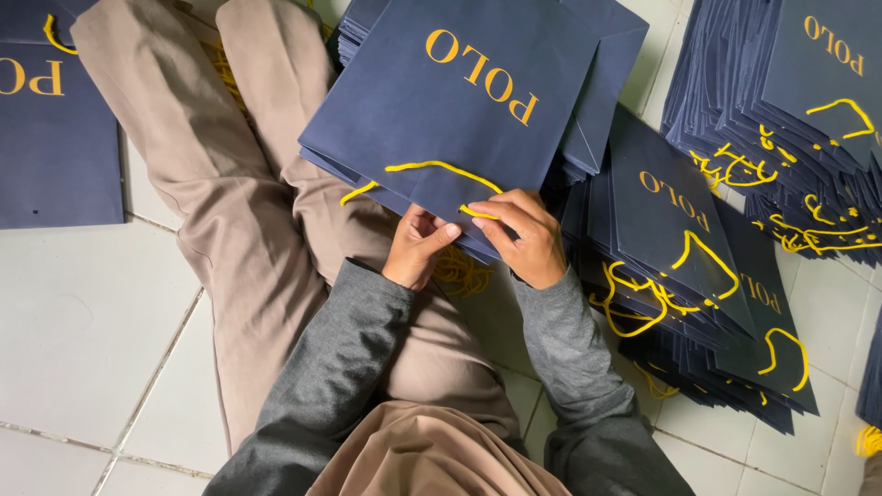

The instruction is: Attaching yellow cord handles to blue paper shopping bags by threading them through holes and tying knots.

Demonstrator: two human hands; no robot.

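both hands are gripping a navy paper bag [459, 101]: right hand [522, 237] pinching its yellow cord handle [441, 168], left hand [418, 246] curling beneath the bag's edge.

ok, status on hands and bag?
Left hand under navy paper bag edge. Right hand pinching yellow cord handle. Finished stack alongside, not obstructing.

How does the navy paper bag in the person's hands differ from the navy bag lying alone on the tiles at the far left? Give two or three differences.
The held bag rests tilted on the person's lap, gripped at its edge by the left hand and right hand; the lone bag lies flat on the tiled floor, untouched. The held bag's yellow cord handle lies across its face; the lone bag's barely shows. Both are navy with gold lettering.
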